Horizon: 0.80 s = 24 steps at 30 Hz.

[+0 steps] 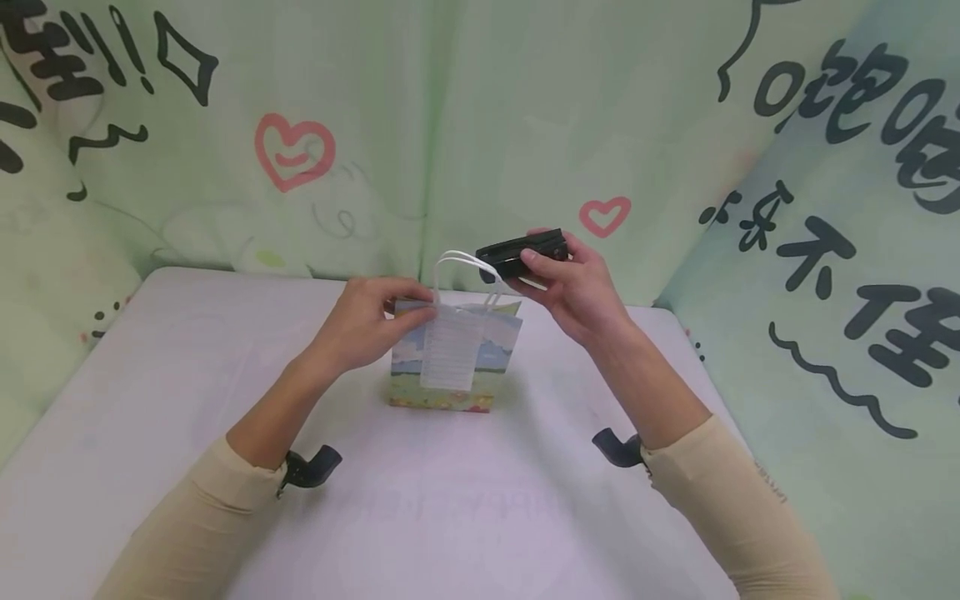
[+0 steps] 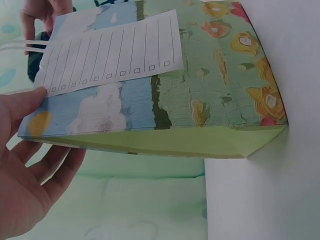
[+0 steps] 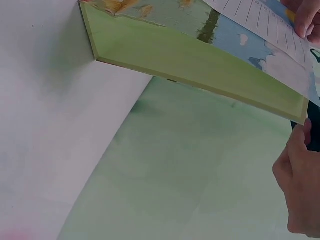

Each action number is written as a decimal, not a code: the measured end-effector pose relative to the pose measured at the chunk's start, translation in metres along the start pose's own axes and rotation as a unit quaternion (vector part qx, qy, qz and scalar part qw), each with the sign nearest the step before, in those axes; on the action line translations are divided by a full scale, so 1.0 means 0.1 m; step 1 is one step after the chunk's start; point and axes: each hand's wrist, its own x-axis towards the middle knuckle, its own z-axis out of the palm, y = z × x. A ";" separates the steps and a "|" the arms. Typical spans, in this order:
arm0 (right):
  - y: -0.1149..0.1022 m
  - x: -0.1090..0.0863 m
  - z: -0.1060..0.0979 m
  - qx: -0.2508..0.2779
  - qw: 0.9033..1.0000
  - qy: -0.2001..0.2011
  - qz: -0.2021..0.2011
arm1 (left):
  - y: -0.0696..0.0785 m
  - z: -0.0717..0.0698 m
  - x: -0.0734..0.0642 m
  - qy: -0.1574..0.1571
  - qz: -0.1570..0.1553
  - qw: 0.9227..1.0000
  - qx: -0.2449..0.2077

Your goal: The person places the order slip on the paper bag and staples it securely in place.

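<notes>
A small paper gift bag [image 1: 407, 367] with a painted sky and flowers stands upright on the table, its white handles [image 1: 450, 255] raised. My left hand [image 1: 367, 321] pinches the bag's upper left edge, thumb [image 2: 22, 107] in front and fingers behind. A lined white sheet with small checkboxes [image 2: 112, 55] lies against the bag's front, its top edge near the thumb. Above the bag's right side, my right hand [image 1: 581, 287] grips a glossy black oblong object [image 1: 517, 252]. The object's left end overlaps the handles in the head view. Its exact kind I cannot tell.
The white table [image 1: 225, 358] meets a pale green curtain [image 1: 510, 125] with hearts and dark lettering close behind the bag. Black wrist mounts [image 1: 313, 467] stick out from both sleeves over the table.
</notes>
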 end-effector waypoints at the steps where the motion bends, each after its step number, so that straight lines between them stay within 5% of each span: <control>1: 0.00 0.00 0.01 -0.003 1.000 0.000 -0.001 | 0.00 0.00 0.00 -0.001 -0.002 1.000 0.000; 24: 0.00 0.00 0.04 -0.001 1.000 0.010 -0.019 | 0.04 -0.01 0.00 0.000 0.002 1.000 0.005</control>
